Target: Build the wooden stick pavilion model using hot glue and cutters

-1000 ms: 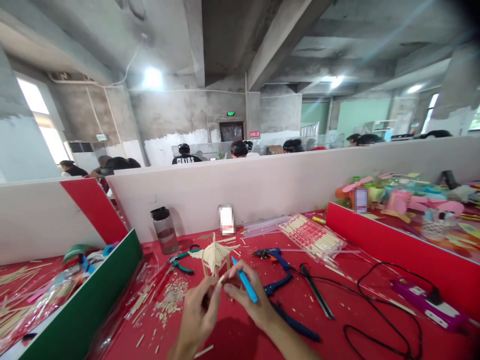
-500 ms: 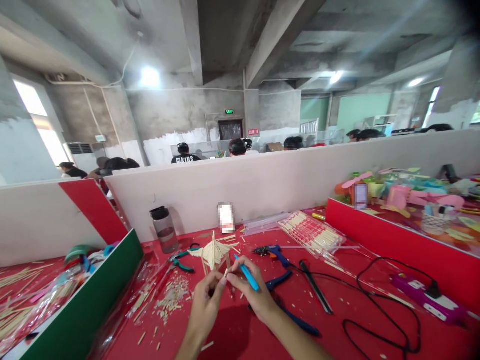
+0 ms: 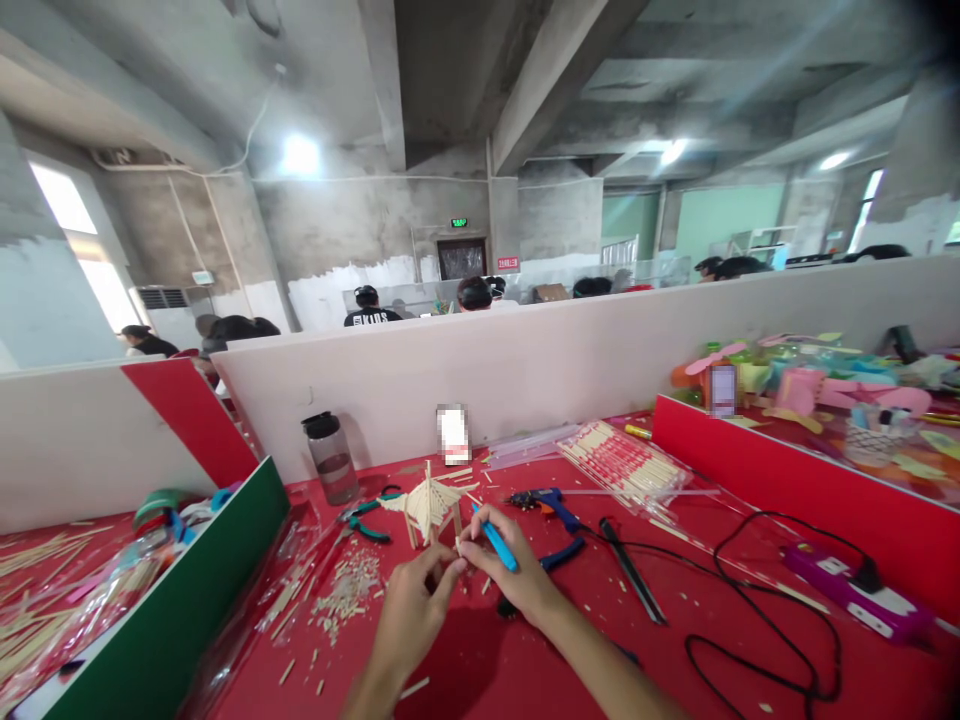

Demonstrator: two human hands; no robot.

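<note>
My right hand (image 3: 517,580) is closed, with a blue pen (image 3: 501,550) lying across its fingers. Its thumb and fingertip meet the tips of my left hand (image 3: 421,595), which is pinched at a short pale piece of wooden stick (image 3: 458,543). The piece is tiny and mostly covered by the fingertips, so I cannot tell which hand bears it more. Just beyond the hands stands a small pavilion model (image 3: 429,500) built of pale sticks, with a pointed roof on thin posts. Blue-handled pliers (image 3: 564,555) lie partly hidden behind my right hand.
Left are teal-handled pliers (image 3: 369,525), stick offcuts (image 3: 346,590) and a water bottle (image 3: 330,460). Right are a glue gun (image 3: 546,503), a utility knife (image 3: 632,570), bundled sticks (image 3: 626,468), and a purple power strip (image 3: 855,590) with a looping cable. Low green (image 3: 180,600) and red (image 3: 795,490) dividers flank the table.
Both hands have shifted slightly, with the pinched fingertips a little to the right. My right forearm now covers more of the blue-handled pliers. The pavilion model stays in place.
</note>
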